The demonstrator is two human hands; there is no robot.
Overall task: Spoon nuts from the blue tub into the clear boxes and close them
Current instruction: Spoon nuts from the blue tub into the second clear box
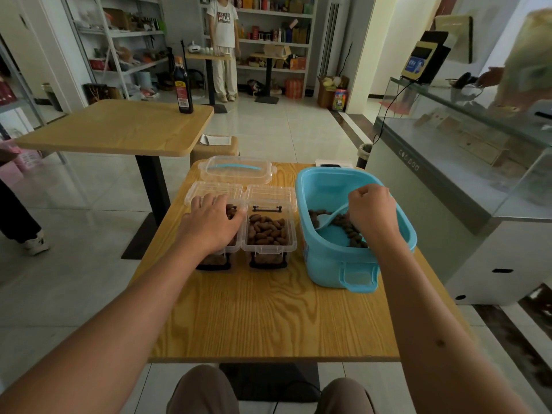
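Head view showed a wooden counter (268, 309) bearing two small clear plastic boxes side by side, lids hinged back. At 11 o'clock, the left hand (210, 225) lay over the left clear box (230, 246), fingers spread and relaxed across its opening. Just beside it, the right clear box (268, 234) held brown nuts (265, 231). At 2 o'clock sat the rectangular blue plastic tub (343, 258); inside, the right hand (373, 213) had its fingers curled round a blue scoop (328, 218) resting among dark nuts. A larger clear lidded container (236, 170) stood at 12 o'clock.
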